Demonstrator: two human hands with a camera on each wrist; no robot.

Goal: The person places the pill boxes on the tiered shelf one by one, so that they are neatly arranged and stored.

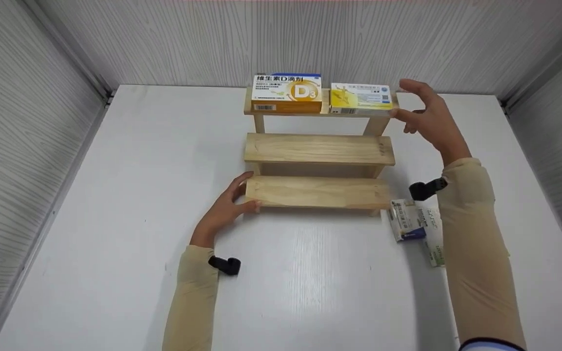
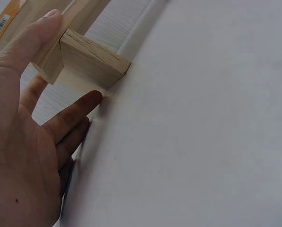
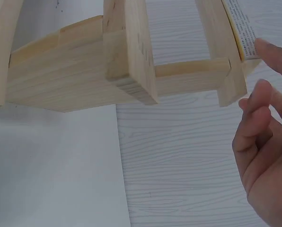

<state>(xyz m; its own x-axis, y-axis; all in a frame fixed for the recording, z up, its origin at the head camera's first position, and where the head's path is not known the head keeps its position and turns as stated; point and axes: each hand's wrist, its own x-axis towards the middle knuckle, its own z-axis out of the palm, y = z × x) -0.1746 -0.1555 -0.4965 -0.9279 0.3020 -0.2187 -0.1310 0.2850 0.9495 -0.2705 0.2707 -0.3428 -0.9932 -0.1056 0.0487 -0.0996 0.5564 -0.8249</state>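
Observation:
A three-step wooden rack stands on the white table. My left hand grips the left end of its lowest step, thumb along the front edge and index finger behind; the left wrist view shows the other fingers stretched out below the step. On the top step, a yellow-and-white medicine box leans beside an orange-and-white vitamin D box. My right hand is at the yellow-and-white box's right end, thumb at its lower corner, index finger held apart from it. In the right wrist view, that box's printed side shows near the fingertips.
Right of the lowest step lie a white box with a blue end and a white-and-green box, partly hidden by the right forearm. Something blue shows behind the vitamin D box. Grey wood-grain panels enclose the table at the back and sides.

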